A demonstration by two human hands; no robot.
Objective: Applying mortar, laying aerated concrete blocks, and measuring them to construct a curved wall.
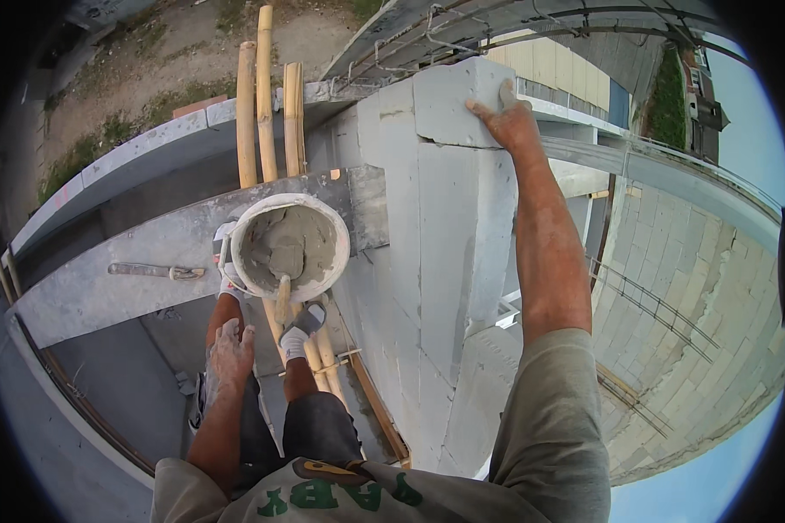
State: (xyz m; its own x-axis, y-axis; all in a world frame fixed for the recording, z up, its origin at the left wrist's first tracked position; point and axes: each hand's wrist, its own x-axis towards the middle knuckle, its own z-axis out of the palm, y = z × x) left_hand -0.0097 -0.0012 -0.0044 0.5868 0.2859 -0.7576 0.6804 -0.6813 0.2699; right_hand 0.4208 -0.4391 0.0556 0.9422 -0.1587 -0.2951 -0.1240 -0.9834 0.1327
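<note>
My right hand (513, 124) grips the end of a pale grey concrete block (449, 100) at the top of the wall, thumb on the face towards me; some fingers are hidden past its edge. Below it, the grey wall (449, 218) runs down towards my body. My left hand (230, 353), dusty with dried mortar, hangs low with its fingers loosely apart and nothing in it. Just beyond it stands a white-rimmed bucket (342, 261) of wet grey mortar (266, 244). A trowel (283, 296) rests in the mortar, its wooden handle towards me.
A grey plank (87, 301) bears the bucket and a flat hand tool (153, 271). Bamboo poles (266, 105) rise beyond it, and more poles (330, 357) lie by my sandalled feet. Rebar (654, 309) sticks out on the right. Bare ground (183, 52) lies far below.
</note>
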